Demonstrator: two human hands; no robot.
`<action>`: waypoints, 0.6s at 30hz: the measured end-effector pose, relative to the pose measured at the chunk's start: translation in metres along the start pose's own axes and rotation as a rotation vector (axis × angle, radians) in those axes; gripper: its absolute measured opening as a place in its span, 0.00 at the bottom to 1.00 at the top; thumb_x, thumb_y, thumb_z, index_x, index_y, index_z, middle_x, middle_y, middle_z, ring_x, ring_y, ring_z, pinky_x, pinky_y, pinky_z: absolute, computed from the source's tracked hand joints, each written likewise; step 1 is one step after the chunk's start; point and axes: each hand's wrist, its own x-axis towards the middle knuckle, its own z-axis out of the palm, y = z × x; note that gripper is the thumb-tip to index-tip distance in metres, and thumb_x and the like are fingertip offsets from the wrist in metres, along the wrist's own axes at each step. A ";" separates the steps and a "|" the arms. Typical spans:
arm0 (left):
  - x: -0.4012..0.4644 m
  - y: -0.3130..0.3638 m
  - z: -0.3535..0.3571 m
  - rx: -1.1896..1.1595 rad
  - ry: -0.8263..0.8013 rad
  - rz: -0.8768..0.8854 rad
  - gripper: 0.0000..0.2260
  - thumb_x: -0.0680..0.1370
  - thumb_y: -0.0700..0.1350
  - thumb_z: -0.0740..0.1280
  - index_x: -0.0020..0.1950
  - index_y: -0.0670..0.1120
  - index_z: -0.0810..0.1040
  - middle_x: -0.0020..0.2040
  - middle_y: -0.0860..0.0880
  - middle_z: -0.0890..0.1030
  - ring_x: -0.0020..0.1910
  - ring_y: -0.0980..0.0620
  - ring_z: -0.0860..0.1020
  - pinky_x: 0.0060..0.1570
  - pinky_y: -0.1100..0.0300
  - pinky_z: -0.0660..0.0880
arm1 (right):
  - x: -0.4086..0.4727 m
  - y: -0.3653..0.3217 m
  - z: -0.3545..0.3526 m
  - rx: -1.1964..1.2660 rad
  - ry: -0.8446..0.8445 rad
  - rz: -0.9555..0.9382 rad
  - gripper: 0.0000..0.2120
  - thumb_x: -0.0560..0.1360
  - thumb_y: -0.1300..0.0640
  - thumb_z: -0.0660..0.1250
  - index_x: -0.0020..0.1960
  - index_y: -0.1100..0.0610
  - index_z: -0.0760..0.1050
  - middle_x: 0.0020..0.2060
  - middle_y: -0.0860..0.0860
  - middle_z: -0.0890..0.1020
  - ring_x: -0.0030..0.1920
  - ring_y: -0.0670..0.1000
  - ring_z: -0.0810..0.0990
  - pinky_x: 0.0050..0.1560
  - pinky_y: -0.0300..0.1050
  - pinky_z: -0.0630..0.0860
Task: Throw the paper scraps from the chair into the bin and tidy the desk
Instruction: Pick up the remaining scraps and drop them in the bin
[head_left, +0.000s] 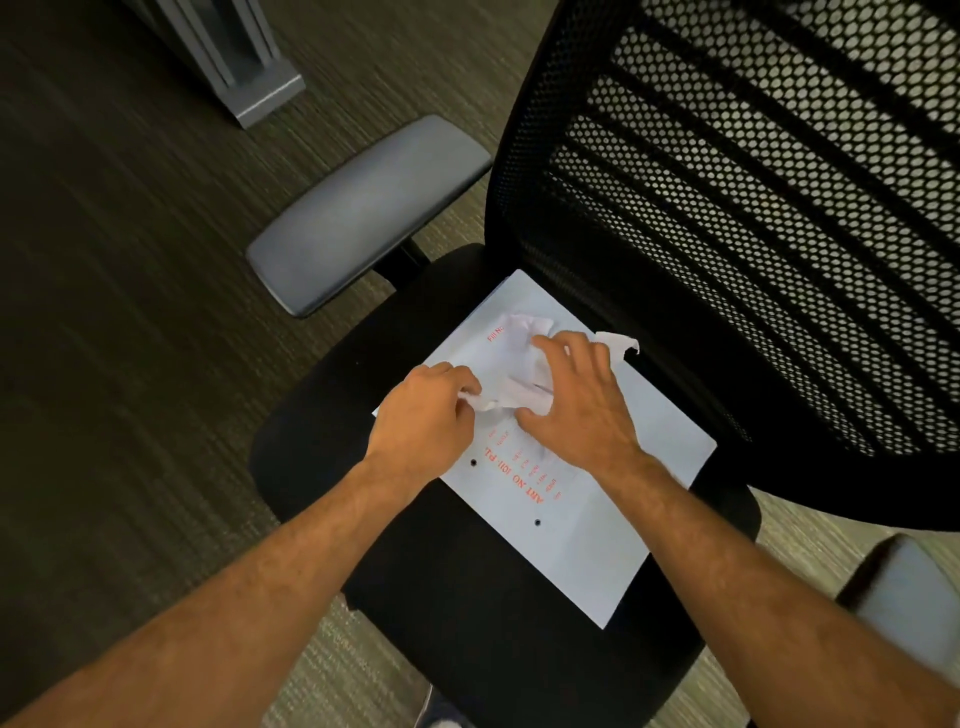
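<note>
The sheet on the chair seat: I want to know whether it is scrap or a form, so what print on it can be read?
"Fill No", cut off by the crumpled scraps: red, far end of the white sheet.
"ART NO 1011. PL", seemingly: large red print, upside down, mid-sheet.
Smaller red lines beside it: too small to read.

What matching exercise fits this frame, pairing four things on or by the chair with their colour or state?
Things:
1. crumpled paper scraps
2. flat sheet
3. armrest
4. backrest

States:
A. black mesh
B. grey, padded
C. white, gathered under both hands
D. lying on the seat, with red print and two punched holes

Pairs: 1-C, 2-D, 3-B, 4-A
</note>
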 end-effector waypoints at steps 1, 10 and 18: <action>0.000 -0.001 -0.001 -0.012 0.008 -0.008 0.10 0.78 0.41 0.69 0.58 0.50 0.81 0.53 0.52 0.82 0.51 0.55 0.78 0.49 0.64 0.71 | 0.005 -0.001 0.000 0.007 0.001 0.018 0.45 0.63 0.41 0.79 0.74 0.50 0.62 0.69 0.53 0.68 0.65 0.57 0.68 0.56 0.52 0.76; -0.007 -0.012 -0.004 -0.080 0.075 -0.092 0.10 0.78 0.43 0.71 0.59 0.51 0.81 0.49 0.50 0.81 0.42 0.58 0.73 0.50 0.58 0.77 | 0.038 -0.007 0.003 -0.097 -0.415 0.026 0.53 0.66 0.40 0.78 0.80 0.43 0.48 0.81 0.49 0.48 0.77 0.63 0.51 0.71 0.61 0.65; -0.006 -0.013 -0.004 -0.093 0.018 -0.163 0.11 0.79 0.45 0.69 0.62 0.53 0.79 0.57 0.48 0.80 0.46 0.57 0.74 0.45 0.62 0.74 | 0.012 -0.008 0.006 0.062 -0.195 -0.027 0.20 0.77 0.66 0.67 0.67 0.53 0.73 0.63 0.53 0.74 0.59 0.55 0.74 0.53 0.47 0.79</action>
